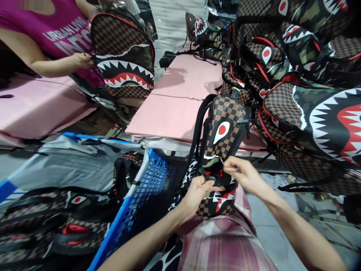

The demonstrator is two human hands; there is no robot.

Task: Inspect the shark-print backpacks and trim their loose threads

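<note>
A brown-checked backpack (225, 114) with a red-and-white eye and shark teeth stands upright against the front of the pink table, its lower end at my lap. Its side pocket gapes, with red lining showing inside. My left hand (197, 194) is closed on the pocket's lower edge, fingers pinched over the fabric. At the pocket's right edge is my right hand (242, 171), fingers curled into a pinch. What those fingers hold, if anything, is too small and blurred to make out.
A blue crate (153, 169) with several similar bags stands at my left. More shark-face backpacks (335, 120) are piled on the right of the pink table (166, 109). Across from me, a person in a magenta shirt (64, 37) holds another backpack (124, 56).
</note>
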